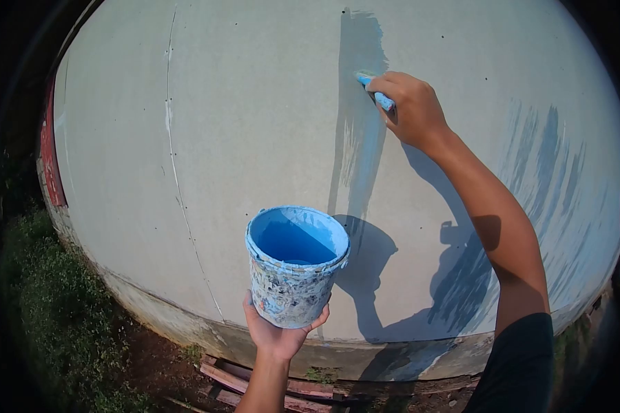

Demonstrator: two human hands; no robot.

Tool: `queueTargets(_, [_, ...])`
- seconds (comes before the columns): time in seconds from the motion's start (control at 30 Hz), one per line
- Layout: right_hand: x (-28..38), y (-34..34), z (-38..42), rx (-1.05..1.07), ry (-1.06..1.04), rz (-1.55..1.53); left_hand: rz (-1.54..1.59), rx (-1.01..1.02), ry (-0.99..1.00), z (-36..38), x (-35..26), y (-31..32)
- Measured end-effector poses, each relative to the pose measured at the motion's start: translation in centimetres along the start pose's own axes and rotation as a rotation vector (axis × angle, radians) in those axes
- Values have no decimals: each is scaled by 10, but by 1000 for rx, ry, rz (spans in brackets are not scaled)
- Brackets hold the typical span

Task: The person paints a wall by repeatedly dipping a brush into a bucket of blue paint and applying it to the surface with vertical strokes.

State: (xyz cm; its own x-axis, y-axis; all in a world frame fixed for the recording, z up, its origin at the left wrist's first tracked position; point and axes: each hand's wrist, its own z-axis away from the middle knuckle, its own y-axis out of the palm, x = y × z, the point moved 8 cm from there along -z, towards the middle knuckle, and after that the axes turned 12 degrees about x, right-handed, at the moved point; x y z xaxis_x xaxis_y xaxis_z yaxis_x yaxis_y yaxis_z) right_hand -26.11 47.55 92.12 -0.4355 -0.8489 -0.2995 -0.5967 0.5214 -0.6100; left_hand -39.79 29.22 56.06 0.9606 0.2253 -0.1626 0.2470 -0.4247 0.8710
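My left hand (280, 334) holds a paint-spattered bucket (293, 289) from below, its fingers around the lower wall. Blue paint (293, 242) shows inside the bucket, and its rim is coated light blue. Higher up and to the right, my right hand (412, 103) is closed around a paintbrush (377, 91) with a blue-smeared handle. The brush head is at the pale wall (255, 124), partly hidden by my fingers; whether the bristles touch is hard to tell. A wet grey-blue stripe (359, 45) runs down the wall at the brush.
More blue brush strokes (548, 151) mark the wall on the right. A vertical panel seam (172, 151) runs down the left side. Green plants (62, 303) grow at lower left, and reddish planks (255, 385) lie along the wall's foot. My shadow (413, 289) falls across the wall.
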Motion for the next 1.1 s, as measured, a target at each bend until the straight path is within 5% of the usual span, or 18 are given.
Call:
queueTargets(0.07, [-2,-14,-7,-166,-112,158,3,-3,1,1,1,0])
queueTargets(0.23, [45,96,69,-19,-413,348,-1,-21,32,0,-2,-9])
queueTargets(0.4, [97,165,148,639,-304,-146,-37,-104,50,2,-6,-13])
queueTargets(0.5, [72,185,152,696,-144,-375,-19,-152,58,3,-5,-16])
queueTargets(0.53, [57,167,134,406,-113,-499,-22,-155,49,3,-4,-17])
queueTargets(0.63, [10,123,79,287,140,-607,-43,-142,50,3,-6,-18])
queueTargets(0.73, [-10,44,18,-105,202,-439,-39,-155,48,5,-5,-17])
queueTargets(0.8, [-3,6,-9,-341,-99,-69,-8,-156,38,4,-5,-16])
queueTargets(0.93, [25,75,16,-106,-343,306,-36,-88,58,4,-5,-21])
queueTargets(1.1, [65,120,101,63,-476,229,-8,-180,67,7,-4,-20])
